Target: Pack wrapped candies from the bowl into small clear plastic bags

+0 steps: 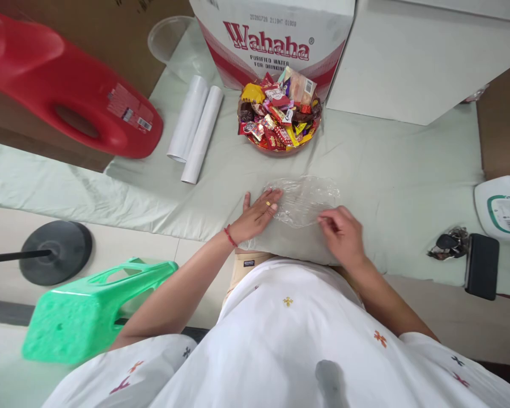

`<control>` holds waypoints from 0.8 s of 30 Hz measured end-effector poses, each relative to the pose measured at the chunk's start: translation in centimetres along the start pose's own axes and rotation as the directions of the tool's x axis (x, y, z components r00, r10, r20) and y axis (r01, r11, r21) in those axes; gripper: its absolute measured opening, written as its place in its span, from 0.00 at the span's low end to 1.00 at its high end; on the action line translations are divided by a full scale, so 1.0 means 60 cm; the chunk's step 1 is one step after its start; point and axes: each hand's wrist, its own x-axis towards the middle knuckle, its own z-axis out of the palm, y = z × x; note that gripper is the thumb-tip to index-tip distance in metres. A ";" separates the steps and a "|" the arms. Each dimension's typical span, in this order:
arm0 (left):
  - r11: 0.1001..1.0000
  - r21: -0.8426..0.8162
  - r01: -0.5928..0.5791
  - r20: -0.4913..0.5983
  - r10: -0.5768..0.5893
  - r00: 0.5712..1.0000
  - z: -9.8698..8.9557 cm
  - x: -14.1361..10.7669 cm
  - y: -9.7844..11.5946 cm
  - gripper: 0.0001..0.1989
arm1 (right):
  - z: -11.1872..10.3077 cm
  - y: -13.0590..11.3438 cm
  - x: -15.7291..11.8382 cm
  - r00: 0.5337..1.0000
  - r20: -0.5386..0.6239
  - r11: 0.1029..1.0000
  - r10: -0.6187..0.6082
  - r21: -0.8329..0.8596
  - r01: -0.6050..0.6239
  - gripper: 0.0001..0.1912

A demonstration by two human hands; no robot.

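A crinkled clear plastic bag (pixel 304 198) lies on the pale green cloth in front of me. My left hand (pixel 259 215) rests flat over its left side, fingers stretched out, with a ring on one finger and a red bracelet at the wrist. At the right edge of the plastic, my right hand (pixel 342 229) is closed in a pinch on it. Beyond the plastic stands a bowl (pixel 276 148) heaped with wrapped sweets (pixel 280 110).
Two white paper rolls (pixel 195 130) and a red jug (pixel 110 107) are at left. Behind the bowl is a Wahaha carton (pixel 272 45), beside a white box (pixel 408 56). Keys (pixel 448 243), a black phone (pixel 482 266) and a white bottle (pixel 504 207) lie right. A green stool (pixel 85 306) stands lower left.
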 end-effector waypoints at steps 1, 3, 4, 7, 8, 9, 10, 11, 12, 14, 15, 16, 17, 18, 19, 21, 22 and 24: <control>1.000 0.007 0.008 0.001 -0.008 1.000 -0.001 -0.001 0.002 0.30 | 0.023 -0.013 0.003 0.997 0.077 1.000 -0.016 0.017 0.015 0.12; 1.000 0.020 0.022 0.005 -0.022 1.000 -0.003 -0.001 0.006 0.31 | 0.063 -0.029 0.012 0.987 0.160 0.999 -0.023 -0.031 0.028 0.13; 0.999 0.022 0.026 0.008 -0.026 1.000 -0.003 -0.002 0.007 0.31 | 0.079 -0.034 0.017 0.983 0.181 0.996 -0.024 -0.081 0.039 0.15; 1.000 0.009 0.028 0.015 -0.029 0.999 -0.003 -0.002 0.010 0.31 | 0.109 -0.042 0.028 0.971 0.240 0.961 -0.013 -0.264 0.078 0.23; 1.000 0.004 0.027 0.015 -0.027 1.000 -0.002 -0.002 0.009 0.31 | 0.115 -0.045 0.030 0.965 0.261 0.943 0.007 -0.322 0.080 0.25; 1.000 -0.002 0.026 0.011 -0.026 1.000 -0.001 -0.002 0.008 0.31 | 0.119 -0.047 0.030 0.961 0.276 0.924 0.034 -0.375 0.075 0.25; 1.000 -0.008 0.022 0.008 -0.022 1.000 0.001 -0.001 0.007 0.31 | 0.123 -0.049 0.030 0.956 0.285 0.905 0.062 -0.419 0.067 0.25; 1.000 -0.015 0.017 0.004 -0.017 1.000 0.002 0.000 0.005 0.32 | 0.125 -0.052 0.029 0.953 0.290 0.889 0.085 -0.454 0.059 0.25; 1.000 -0.020 0.011 0.002 -0.011 1.000 0.003 0.001 0.004 0.32 | 0.128 -0.053 0.027 0.952 0.291 0.877 0.098 -0.478 0.056 0.24; 1.000 -0.026 0.004 -0.001 -0.004 1.000 0.004 0.002 0.003 0.32 | 0.131 -0.056 0.021 0.953 0.289 0.862 0.089 -0.502 0.072 0.21; 1.000 -0.028 0.005 0.001 -0.005 1.000 0.004 0.003 0.003 0.32 | 0.132 -0.056 0.018 0.955 0.288 0.859 0.068 -0.504 0.090 0.19; 0.999 -0.032 0.010 0.005 -0.010 1.000 0.003 0.003 0.004 0.32 | 0.132 -0.055 0.015 0.959 0.282 0.860 0.038 -0.497 0.112 0.17; 0.999 -0.038 0.017 0.010 -0.017 1.000 0.002 0.004 0.005 0.32 | 0.130 -0.054 0.011 0.964 0.267 0.865 -0.001 -0.484 0.135 0.17; 0.999 -0.045 0.025 0.016 -0.024 1.000 0.000 0.004 0.006 0.32 | 0.128 -0.052 0.008 0.969 0.241 0.871 -0.050 -0.464 0.160 0.17; 0.998 -0.052 0.031 0.022 -0.030 0.999 -0.001 0.004 0.008 0.32 | 0.124 -0.050 0.004 0.973 0.206 0.877 -0.107 -0.441 0.190 0.17; 0.997 -0.062 0.039 0.025 -0.037 0.999 -0.004 0.003 0.011 0.32 | 0.115 -0.046 -0.004 0.960 0.132 0.876 -0.246 -0.394 0.278 0.16; 0.997 -0.065 0.041 0.023 -0.039 0.999 -0.005 0.003 0.012 0.32 | 0.110 -0.043 -0.007 0.941 0.103 0.863 -0.322 -0.376 0.337 0.15; 0.997 -0.068 0.048 0.016 -0.047 0.999 -0.007 0.003 0.014 0.32 | 0.101 -0.040 -0.014 0.881 0.070 0.816 -0.467 -0.351 0.460 0.12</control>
